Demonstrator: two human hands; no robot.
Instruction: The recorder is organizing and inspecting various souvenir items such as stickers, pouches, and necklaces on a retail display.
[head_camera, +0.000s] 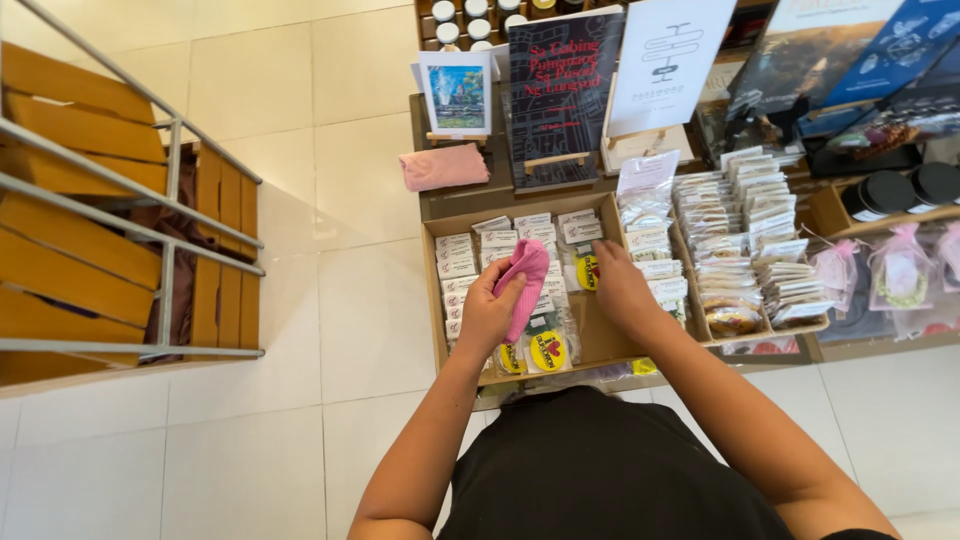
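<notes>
My left hand (487, 312) grips a pink cloth (528, 272) and holds it over a shallow cardboard tray (601, 340) on a display table. My right hand (620, 288) reaches into the same tray with its fingers down among small clear packets (499, 240) with white labels; whether it holds one I cannot tell. Round yellow stickers (547, 351) lie at the tray's near side. A second folded pink cloth (443, 166) rests on the table behind the tray.
Right of the tray, a second tray (820, 325) holds several rows of packets (745, 230). Upright books and cards (563, 95) stand at the back, dark-lidded jars (905, 190) at far right. A wooden slatted rack with metal rails (150, 240) stands left across white floor tiles.
</notes>
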